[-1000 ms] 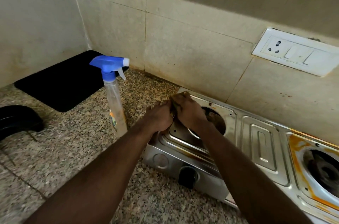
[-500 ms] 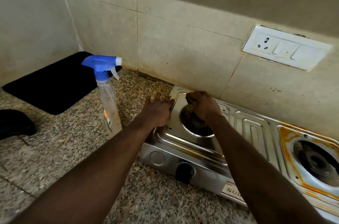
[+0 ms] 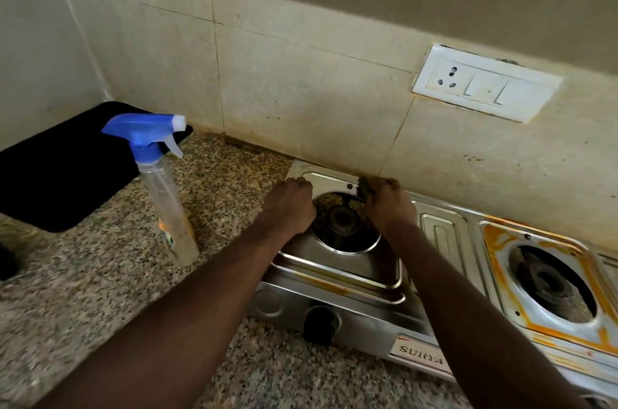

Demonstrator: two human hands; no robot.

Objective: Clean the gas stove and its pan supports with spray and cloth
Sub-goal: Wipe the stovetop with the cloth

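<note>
A steel two-burner gas stove (image 3: 444, 241) stands against the tiled wall. Its left burner (image 3: 341, 219) lies bare between my hands; the right burner (image 3: 551, 278) has orange stains around it. No pan supports show. My left hand (image 3: 287, 204) rests on the stove's far left corner with fingers curled over the rim. My right hand (image 3: 388, 201) grips a dark green scrub pad (image 3: 363, 189) pressed on the back edge beside the left burner. A clear spray bottle (image 3: 167, 194) with a blue trigger head stands on the granite counter to the left.
A black mat (image 3: 63, 161) lies at the back left of the speckled counter (image 3: 100, 281). A black knob (image 3: 319, 325) sits on the stove's front. A white socket and switch plate (image 3: 485, 84) is on the wall above the stove.
My right hand has slid the pad rightward along the stove's back edge, uncovering the left burner. My left hand stays on the left corner. The view has shifted.
</note>
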